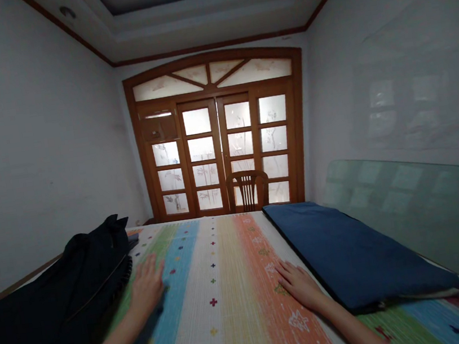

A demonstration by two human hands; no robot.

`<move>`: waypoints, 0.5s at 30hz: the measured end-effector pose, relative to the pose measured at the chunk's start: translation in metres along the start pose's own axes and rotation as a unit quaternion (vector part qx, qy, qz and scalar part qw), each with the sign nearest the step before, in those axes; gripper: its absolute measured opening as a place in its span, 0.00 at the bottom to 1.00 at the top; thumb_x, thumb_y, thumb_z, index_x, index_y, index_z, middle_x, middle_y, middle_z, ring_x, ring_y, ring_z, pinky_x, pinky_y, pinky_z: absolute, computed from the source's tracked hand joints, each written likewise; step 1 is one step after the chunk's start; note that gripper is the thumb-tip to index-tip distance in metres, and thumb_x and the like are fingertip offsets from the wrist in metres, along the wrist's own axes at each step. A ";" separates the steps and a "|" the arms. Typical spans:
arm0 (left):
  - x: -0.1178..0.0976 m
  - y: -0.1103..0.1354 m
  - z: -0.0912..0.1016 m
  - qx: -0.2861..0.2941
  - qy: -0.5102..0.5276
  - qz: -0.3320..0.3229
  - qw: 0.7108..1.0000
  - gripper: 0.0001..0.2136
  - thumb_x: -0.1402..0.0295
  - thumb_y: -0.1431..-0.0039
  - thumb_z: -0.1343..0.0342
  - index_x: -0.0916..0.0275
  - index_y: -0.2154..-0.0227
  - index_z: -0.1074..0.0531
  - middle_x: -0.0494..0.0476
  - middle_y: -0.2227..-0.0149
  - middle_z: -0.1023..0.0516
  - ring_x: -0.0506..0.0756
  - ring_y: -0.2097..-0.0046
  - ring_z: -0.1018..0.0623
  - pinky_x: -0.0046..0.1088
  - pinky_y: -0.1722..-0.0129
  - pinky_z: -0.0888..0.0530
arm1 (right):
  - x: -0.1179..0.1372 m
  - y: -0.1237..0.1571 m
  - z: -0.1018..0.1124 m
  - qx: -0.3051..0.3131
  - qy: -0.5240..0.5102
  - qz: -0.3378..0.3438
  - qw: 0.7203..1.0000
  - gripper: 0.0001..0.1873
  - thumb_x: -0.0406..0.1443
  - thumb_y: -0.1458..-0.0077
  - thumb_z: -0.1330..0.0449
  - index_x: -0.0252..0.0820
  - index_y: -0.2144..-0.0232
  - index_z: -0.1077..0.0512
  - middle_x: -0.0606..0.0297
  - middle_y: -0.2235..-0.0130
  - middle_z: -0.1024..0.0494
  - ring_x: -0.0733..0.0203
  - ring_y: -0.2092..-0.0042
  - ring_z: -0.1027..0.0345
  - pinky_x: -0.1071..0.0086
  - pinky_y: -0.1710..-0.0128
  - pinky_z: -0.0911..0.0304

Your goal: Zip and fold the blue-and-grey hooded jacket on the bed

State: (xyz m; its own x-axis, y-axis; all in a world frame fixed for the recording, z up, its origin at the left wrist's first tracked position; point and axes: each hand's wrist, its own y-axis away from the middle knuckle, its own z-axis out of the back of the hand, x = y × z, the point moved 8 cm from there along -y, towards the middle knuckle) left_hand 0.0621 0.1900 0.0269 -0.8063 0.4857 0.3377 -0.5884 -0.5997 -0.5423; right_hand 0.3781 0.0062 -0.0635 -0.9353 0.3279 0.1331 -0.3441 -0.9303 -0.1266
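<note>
A striped cloth (231,274) in green, blue, white, yellow and orange covers the flat surface before me. Over its green and blue stripes is my left hand (147,281), fingers stretched forward and holding nothing; whether it touches the cloth I cannot tell. My right hand (297,283) lies flat on the orange stripe, fingers extended and slightly apart. Just right of it rests a flat dark blue padded piece (352,251) with a black edge. To the left of my left hand lies a dark garment-like heap (60,304) with a zipper line.
A wooden chair (247,184) stands at the far edge, in front of wooden doors with frosted panes (201,148). A pale greenish glass-like panel (403,193) leans along the right wall. White walls (36,136) rise on both sides.
</note>
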 end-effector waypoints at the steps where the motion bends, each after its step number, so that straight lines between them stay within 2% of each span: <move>1: 0.020 -0.004 0.004 0.001 -0.023 0.004 1.000 0.19 0.79 0.53 0.56 0.71 0.56 0.33 0.72 0.49 0.37 0.64 0.46 0.39 0.43 0.49 0.44 | 0.000 0.000 0.000 -0.005 -0.003 0.001 1.000 0.25 0.40 0.44 0.60 0.37 0.47 0.43 0.57 0.44 0.46 0.55 0.43 0.55 0.59 0.46 0.56; 3: 0.058 -0.007 0.014 0.010 -0.049 0.025 0.998 0.17 0.76 0.53 0.54 0.72 0.58 0.32 0.75 0.50 0.38 0.67 0.46 0.40 0.45 0.50 0.44 | -0.001 0.000 0.000 -0.012 -0.004 0.003 1.000 0.24 0.39 0.44 0.60 0.37 0.47 0.42 0.57 0.44 0.45 0.55 0.43 0.55 0.59 0.47 0.56; 4: 0.075 -0.006 0.016 0.035 -0.055 0.046 0.997 0.18 0.74 0.53 0.52 0.73 0.57 0.33 0.77 0.50 0.38 0.69 0.47 0.41 0.47 0.52 0.43 | -0.001 0.000 0.000 -0.014 -0.002 0.004 1.000 0.24 0.39 0.44 0.59 0.37 0.47 0.42 0.57 0.44 0.45 0.55 0.43 0.54 0.59 0.47 0.55; 6: 0.103 0.003 0.013 0.123 -0.031 0.115 0.985 0.22 0.71 0.54 0.50 0.73 0.54 0.37 0.81 0.52 0.37 0.72 0.51 0.36 0.47 0.59 0.37 | -0.001 0.000 0.000 -0.018 0.000 0.004 1.000 0.23 0.38 0.45 0.59 0.37 0.48 0.41 0.56 0.44 0.45 0.55 0.43 0.54 0.59 0.47 0.55; 8: 0.118 0.016 0.006 0.207 0.012 0.167 0.964 0.26 0.72 0.56 0.48 0.76 0.51 0.40 0.82 0.59 0.31 0.71 0.59 0.29 0.41 0.68 0.32 | 0.000 0.001 0.001 -0.022 0.000 0.003 1.000 0.23 0.38 0.45 0.59 0.37 0.48 0.41 0.56 0.45 0.44 0.54 0.44 0.53 0.59 0.47 0.55; 9: 0.121 0.021 0.005 0.229 0.031 0.178 0.957 0.26 0.75 0.57 0.49 0.77 0.51 0.40 0.79 0.64 0.28 0.69 0.63 0.26 0.37 0.70 0.32 | 0.000 0.002 0.001 -0.024 0.000 0.002 1.000 0.23 0.38 0.45 0.59 0.37 0.48 0.41 0.56 0.45 0.44 0.54 0.44 0.53 0.58 0.47 0.55; 11: 0.125 0.023 0.008 0.218 0.061 0.183 0.957 0.21 0.79 0.57 0.53 0.76 0.56 0.35 0.73 0.70 0.25 0.65 0.67 0.25 0.34 0.71 0.32 | 0.000 0.003 0.002 -0.025 -0.001 0.002 1.000 0.23 0.38 0.44 0.59 0.37 0.48 0.41 0.56 0.45 0.44 0.54 0.44 0.53 0.58 0.47 0.55; 13: 0.133 0.021 0.013 0.185 0.094 0.198 0.958 0.15 0.80 0.56 0.57 0.72 0.67 0.29 0.67 0.72 0.24 0.64 0.67 0.25 0.34 0.70 0.33 | 0.001 0.004 0.003 -0.026 0.000 0.003 1.000 0.23 0.38 0.44 0.59 0.38 0.48 0.41 0.56 0.45 0.43 0.54 0.44 0.53 0.59 0.47 0.55; 15: 0.149 0.018 0.021 0.141 0.134 0.233 0.953 0.12 0.77 0.55 0.58 0.69 0.78 0.29 0.64 0.74 0.25 0.64 0.69 0.25 0.33 0.71 0.33 | 0.001 0.004 0.004 -0.028 0.001 0.003 1.000 0.22 0.38 0.44 0.59 0.38 0.49 0.40 0.56 0.45 0.43 0.54 0.44 0.53 0.59 0.47 0.55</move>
State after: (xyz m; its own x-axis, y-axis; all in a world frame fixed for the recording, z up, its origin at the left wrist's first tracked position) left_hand -0.0699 0.2382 0.0832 -0.9617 0.2477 -0.1178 -0.1943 -0.9184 -0.3447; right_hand 0.3761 0.0021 -0.0599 -0.9374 0.3228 0.1306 -0.3428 -0.9216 -0.1820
